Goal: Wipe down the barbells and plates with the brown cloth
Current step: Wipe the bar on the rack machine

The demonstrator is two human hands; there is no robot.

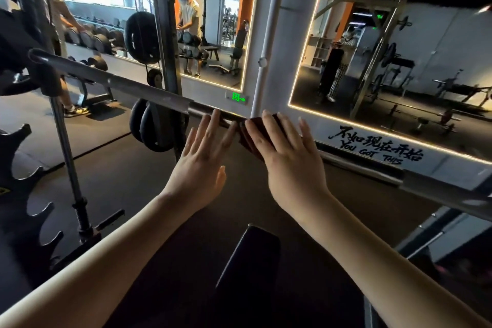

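Note:
A steel barbell (pixel 149 89) runs across the view from upper left to lower right, racked in a machine frame. The brown cloth (pixel 246 132) is draped over the bar near its middle. My right hand (pixel 288 153) lies flat on the cloth with straight, spread fingers, pressing it onto the bar. My left hand (pixel 202 160) is just left of the cloth, fingers straight, fingertips touching the bare bar. Black weight plates (pixel 151 128) hang on a peg below the bar; another plate (pixel 139 37) hangs higher on the frame.
A black padded bench (pixel 250 255) sits under my arms. A plate tree (pixel 18 181) and a guide rod (pixel 69 157) stand at left. Wall mirrors (pixel 399 61) face me, and a person (pixel 61 34) stands by the dumbbell rack (pixel 93 40) at upper left.

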